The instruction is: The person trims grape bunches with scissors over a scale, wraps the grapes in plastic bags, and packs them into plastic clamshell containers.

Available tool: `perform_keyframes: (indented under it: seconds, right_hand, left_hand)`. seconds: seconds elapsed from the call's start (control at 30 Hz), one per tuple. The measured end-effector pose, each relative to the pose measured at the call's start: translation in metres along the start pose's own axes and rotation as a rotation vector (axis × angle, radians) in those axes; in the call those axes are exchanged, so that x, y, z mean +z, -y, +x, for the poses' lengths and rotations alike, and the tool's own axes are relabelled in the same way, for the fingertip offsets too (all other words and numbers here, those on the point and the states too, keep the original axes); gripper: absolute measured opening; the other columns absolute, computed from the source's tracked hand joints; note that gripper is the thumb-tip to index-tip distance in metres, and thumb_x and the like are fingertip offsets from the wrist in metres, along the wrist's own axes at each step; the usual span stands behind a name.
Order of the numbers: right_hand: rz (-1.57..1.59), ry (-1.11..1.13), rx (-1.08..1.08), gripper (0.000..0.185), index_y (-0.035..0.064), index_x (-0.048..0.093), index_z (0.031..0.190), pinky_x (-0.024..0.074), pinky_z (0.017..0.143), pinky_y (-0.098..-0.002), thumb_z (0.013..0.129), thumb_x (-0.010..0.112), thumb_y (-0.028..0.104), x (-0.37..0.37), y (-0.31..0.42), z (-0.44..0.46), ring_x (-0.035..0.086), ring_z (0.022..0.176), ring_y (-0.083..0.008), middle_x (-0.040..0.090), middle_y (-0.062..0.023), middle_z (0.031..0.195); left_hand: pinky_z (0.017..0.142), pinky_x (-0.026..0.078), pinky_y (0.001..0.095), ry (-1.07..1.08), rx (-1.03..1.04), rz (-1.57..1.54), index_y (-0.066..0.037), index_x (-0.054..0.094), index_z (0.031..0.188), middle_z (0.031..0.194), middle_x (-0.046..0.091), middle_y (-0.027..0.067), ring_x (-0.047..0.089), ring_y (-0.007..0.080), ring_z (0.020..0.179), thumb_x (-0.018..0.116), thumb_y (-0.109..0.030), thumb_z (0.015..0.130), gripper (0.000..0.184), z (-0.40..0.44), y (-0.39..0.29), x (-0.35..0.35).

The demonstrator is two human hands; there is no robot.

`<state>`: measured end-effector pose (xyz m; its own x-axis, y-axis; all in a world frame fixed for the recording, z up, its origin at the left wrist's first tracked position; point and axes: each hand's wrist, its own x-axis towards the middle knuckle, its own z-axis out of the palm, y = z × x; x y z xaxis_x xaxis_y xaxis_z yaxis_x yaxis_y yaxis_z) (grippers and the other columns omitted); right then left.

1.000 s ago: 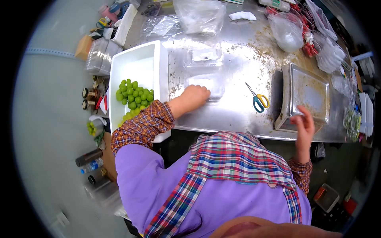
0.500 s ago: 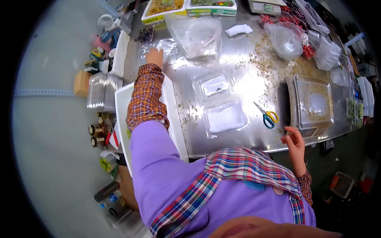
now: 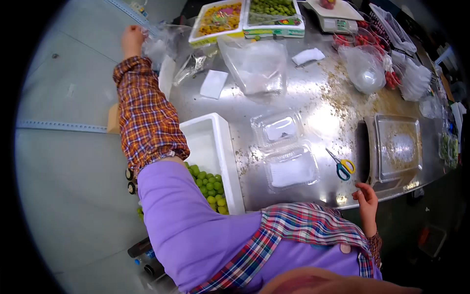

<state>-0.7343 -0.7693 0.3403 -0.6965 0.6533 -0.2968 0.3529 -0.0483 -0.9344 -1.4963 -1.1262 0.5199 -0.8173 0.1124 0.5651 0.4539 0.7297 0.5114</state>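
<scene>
My left hand (image 3: 132, 41) is raised at the upper left, its fingers closed at the edge of a crumpled clear plastic bag (image 3: 161, 46). A white pad (image 3: 214, 84) lies on the metal table to the right of that bag. Below my left sleeve, green grapes (image 3: 210, 186) rest in a white foam box (image 3: 227, 157). My right hand (image 3: 367, 198) hangs at the table's front edge with loosely bent fingers and nothing in them. Near it are scissors (image 3: 341, 165) with yellow and teal handles. An open clear clamshell (image 3: 293, 169) with a white pad inside stands mid-table.
An upturned metal tray (image 3: 399, 149) is at the right. At the back stand a box of yellow fruit (image 3: 220, 19), a box of green fruit (image 3: 271, 12) and a scale (image 3: 338, 17). A large plastic bag (image 3: 257, 66) lies in front of them. Red fruit (image 3: 362, 39) is at the back right.
My left hand has moved from the grape box to the plastic at the back, then up and left with it. The white pad now lies uncovered. My right hand stays near the table edge; the view has shifted.
</scene>
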Motion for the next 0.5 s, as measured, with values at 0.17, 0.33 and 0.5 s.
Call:
perform_keyframes:
  seconds: [0.17, 0.33, 0.5]
  right_hand:
    - [0.064, -0.006, -0.019, 0.02, 0.0012, 0.058, 0.109, 0.0489, 0.071, -0.0237, 0.09, 0.053, 0.003, 0.01, -0.004, 0.001, 0.06, 0.079, -0.0109, 0.062, -0.0042, 0.099]
    - [0.035, 0.014, 0.015, 0.019, 0.001, 0.058, 0.108, 0.0479, 0.07, -0.0237, 0.091, 0.052, 0.005, 0.004, -0.005, -0.01, 0.06, 0.079, -0.0103, 0.062, -0.0034, 0.098]
    - [0.057, 0.0, 0.026, 0.019, 0.0003, 0.058, 0.108, 0.0479, 0.071, -0.0236, 0.091, 0.052, 0.004, 0.001, -0.01, -0.016, 0.06, 0.08, -0.0102, 0.063, -0.0042, 0.1]
  left_hand:
    - [0.059, 0.054, 0.0261, 0.069, -0.157, -0.355, 0.003, 0.06, 0.097, 0.087, 0.068, 0.0107, 0.065, 0.0166, 0.067, 0.049, -0.018, 0.094, 0.024, 0.038, -0.025, -0.071]
    - [0.066, 0.056, 0.0319, 0.087, -0.322, -0.626, 0.002, 0.059, 0.095, 0.087, 0.066, 0.0115, 0.066, 0.0211, 0.072, 0.052, -0.02, 0.092, 0.023, 0.033, 0.004, -0.077]
    - [0.064, 0.055, 0.0356, 0.149, 0.098, 0.147, -0.004, 0.064, 0.103, 0.089, 0.069, 0.0098, 0.067, 0.0258, 0.075, 0.052, -0.031, 0.092, 0.031, 0.024, 0.051, -0.08]
